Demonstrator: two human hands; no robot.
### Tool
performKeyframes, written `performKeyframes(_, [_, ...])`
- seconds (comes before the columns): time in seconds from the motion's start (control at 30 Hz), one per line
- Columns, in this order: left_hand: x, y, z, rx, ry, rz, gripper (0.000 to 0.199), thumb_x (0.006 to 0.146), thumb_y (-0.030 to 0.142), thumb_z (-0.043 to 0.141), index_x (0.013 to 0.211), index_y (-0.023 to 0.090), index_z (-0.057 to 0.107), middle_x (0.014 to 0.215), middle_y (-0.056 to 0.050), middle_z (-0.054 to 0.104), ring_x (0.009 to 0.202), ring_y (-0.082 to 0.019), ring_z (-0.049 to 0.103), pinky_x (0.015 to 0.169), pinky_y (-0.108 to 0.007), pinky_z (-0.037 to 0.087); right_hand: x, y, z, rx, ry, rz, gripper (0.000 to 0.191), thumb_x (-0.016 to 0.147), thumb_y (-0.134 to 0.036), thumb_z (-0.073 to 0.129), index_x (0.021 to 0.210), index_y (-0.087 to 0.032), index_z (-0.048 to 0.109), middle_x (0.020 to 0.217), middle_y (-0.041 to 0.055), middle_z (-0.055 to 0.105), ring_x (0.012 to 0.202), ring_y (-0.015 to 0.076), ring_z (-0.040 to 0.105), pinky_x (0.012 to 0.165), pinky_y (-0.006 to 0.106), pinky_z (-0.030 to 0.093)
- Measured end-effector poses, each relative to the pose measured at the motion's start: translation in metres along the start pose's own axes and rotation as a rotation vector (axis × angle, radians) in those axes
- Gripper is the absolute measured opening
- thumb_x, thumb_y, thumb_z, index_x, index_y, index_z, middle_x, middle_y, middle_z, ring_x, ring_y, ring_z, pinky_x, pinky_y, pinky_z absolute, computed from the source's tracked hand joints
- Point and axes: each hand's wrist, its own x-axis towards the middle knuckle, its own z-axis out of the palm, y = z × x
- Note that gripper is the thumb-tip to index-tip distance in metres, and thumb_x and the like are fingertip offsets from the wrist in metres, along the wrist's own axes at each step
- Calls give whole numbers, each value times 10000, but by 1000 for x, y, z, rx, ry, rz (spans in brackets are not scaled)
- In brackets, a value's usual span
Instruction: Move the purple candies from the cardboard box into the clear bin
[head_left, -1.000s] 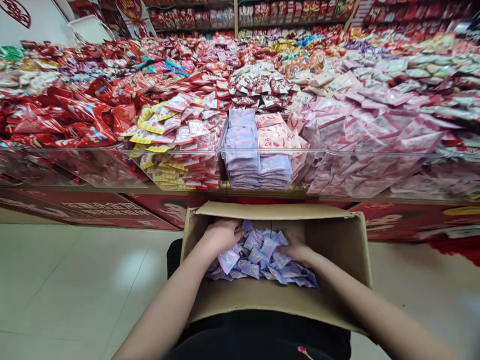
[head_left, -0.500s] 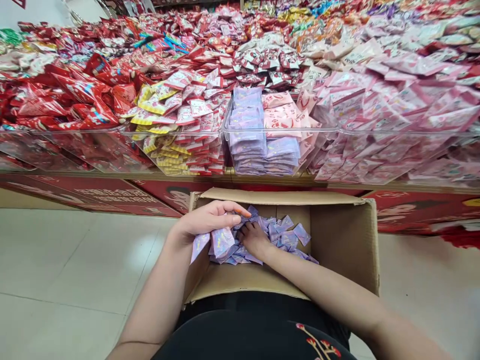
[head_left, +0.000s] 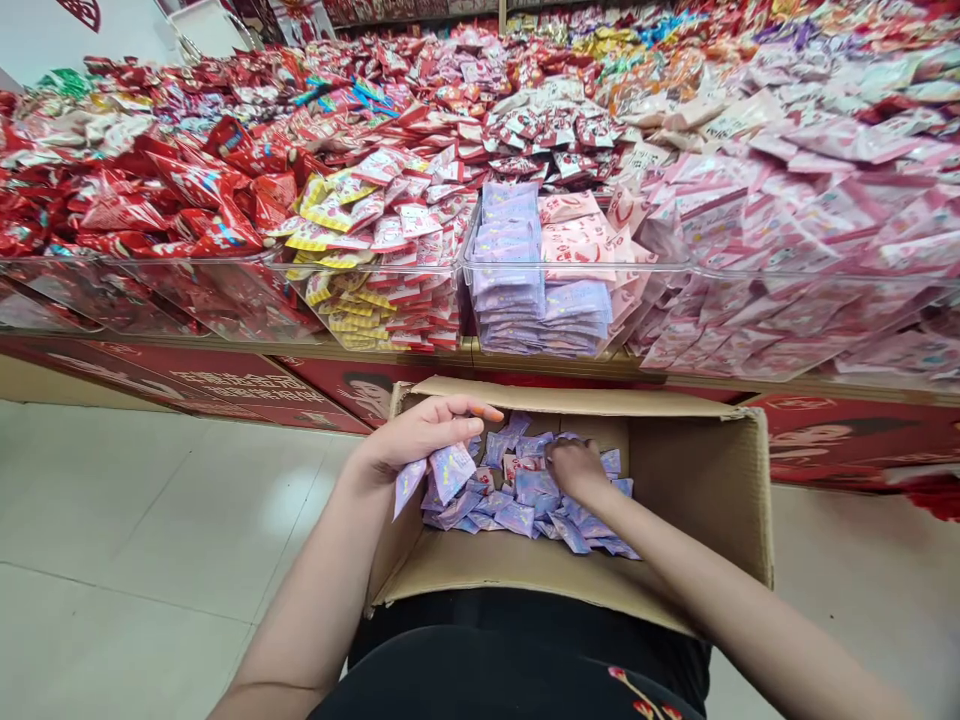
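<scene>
Small purple candy packets (head_left: 537,488) lie loose in a cardboard box (head_left: 697,500), with a few red-and-white packets (head_left: 521,465) among them. My left hand (head_left: 427,432) is over the box's left side, closed around several purple packets (head_left: 452,470) that hang out below its palm and thumb. Down in the box, towards the back right of the pile, is my right hand (head_left: 577,470). Its fingers are curled into the packets, and their tips are hidden, so what they hold cannot be made out.
Behind the box runs a display of clear bins; one holds stacked purple packets (head_left: 510,270) beside pink packets (head_left: 576,235). Neighbouring bins hold yellow-and-red packets (head_left: 375,240), red packets (head_left: 187,200) and light pink packets (head_left: 817,220). Red printed panels (head_left: 225,385) front the stand above the tiled floor (head_left: 150,520).
My right hand has moved right across the box, uncovering the red-and-white packets. My left hand still holds its purple packets. The whole view has shifted slightly.
</scene>
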Motion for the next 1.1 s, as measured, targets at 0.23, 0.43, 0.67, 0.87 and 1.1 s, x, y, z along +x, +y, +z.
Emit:
performKeyframes(0.23, [9,-4,0,110,-61,-22,339,750,339,534,1022,135,535,523,63,436,405,-21,324,391,-138,236,-6,-12,4,70,66,-201,283,828,-188,347,936,-149,606,1051,131,541,1000,257,404,791,354,279])
performKeyframes(0.43, [15,-17,6,199,-105,-33,359,733,392,539,977,128,558,578,39,470,473,-41,344,440,-153,266,19,-58,17,63,15,-183,338,791,-113,372,1077,-50,541,1011,205,568,973,290,453,754,385,320])
performKeyframes(0.67, [15,-24,3,312,-62,-32,394,742,407,507,1021,130,540,591,30,474,484,-54,325,446,-164,246,14,-40,6,164,43,-217,203,751,-193,470,867,-170,635,929,103,627,946,267,489,737,338,346])
performKeyframes(0.87, [18,-32,16,670,20,-28,467,683,466,532,1052,181,563,551,42,468,465,-78,327,414,-178,211,-25,-17,-33,727,168,-292,194,813,-225,386,779,-147,561,700,29,612,643,131,526,598,224,354])
performKeyframes(1.1, [29,-30,33,810,76,44,417,768,464,390,657,144,632,535,18,515,490,-90,371,441,-188,223,-52,-16,-69,1166,137,-253,222,797,-360,443,820,-165,547,679,13,575,610,118,515,556,213,380])
